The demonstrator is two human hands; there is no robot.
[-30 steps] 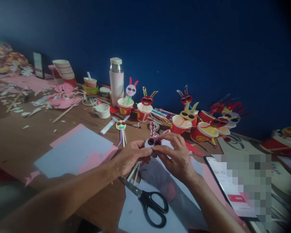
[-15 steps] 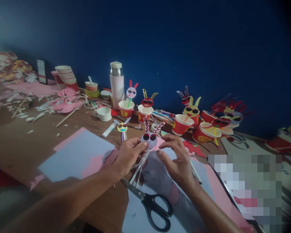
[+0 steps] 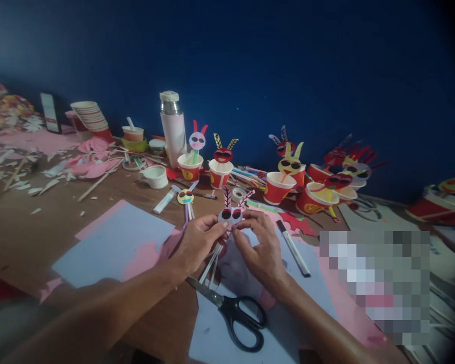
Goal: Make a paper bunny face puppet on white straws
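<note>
Holding a white paper face (image 3: 231, 216) in the left hand (image 3: 197, 240), pinched at the lower left edge with the thumb in front. Got the right hand (image 3: 260, 245) up at the lower right edge too, thumb and fingers curled in against it, but honestly can't tell if properly gripping or just touching. Keeping the face upright between both hands, above a white sheet (image 3: 212, 333), with big dark eyes and two pink patterned feelers sticking up. Can see thin white sticks (image 3: 208, 265) poking out just below the left hand in this head view. Also seeing black-handled scissors (image 3: 224, 307) lying with the blades toward those sticks, and a marker (image 3: 293, 248) just beside the right hand. Spotting a yellow paper face (image 3: 185, 197) beyond the left hand, next to a glue tube (image 3: 164, 201). Further back, can make out a flask (image 3: 174, 132) and red cups (image 3: 278, 191) with more faces poking out, near a blue wall (image 3: 227, 60)
</note>
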